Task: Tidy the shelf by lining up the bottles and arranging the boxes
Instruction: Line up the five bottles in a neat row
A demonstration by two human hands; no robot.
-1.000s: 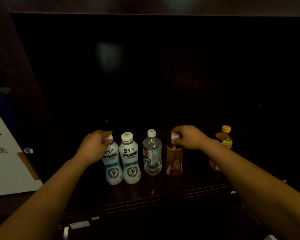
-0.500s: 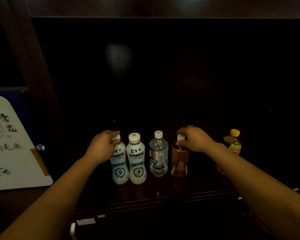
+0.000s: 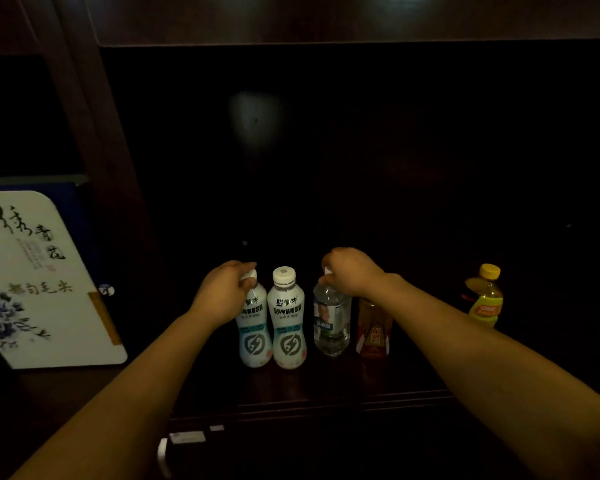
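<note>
Several bottles stand in a row on the dark wooden shelf (image 3: 326,393). My left hand (image 3: 222,292) grips the cap of the leftmost white drink bottle (image 3: 253,334). A second white drink bottle (image 3: 288,323) stands right beside it, touching. My right hand (image 3: 350,271) is closed over the cap of the clear water bottle (image 3: 331,323). To its right stands a brown tea bottle (image 3: 373,330), its top hidden behind my right wrist. A yellow juice bottle (image 3: 484,299) with a yellow cap stands apart at the far right.
A white box (image 3: 42,282) with calligraphy and blue flowers leans in the compartment to the left, behind a dark upright post (image 3: 94,140). The shelf's back is dark and deep. White labels (image 3: 187,436) sit on the front edge below.
My right hand has left the brown tea bottle's cap and moved left onto the clear water bottle's cap. My left hand stays on the leftmost white bottle. The view shifted rightward.
</note>
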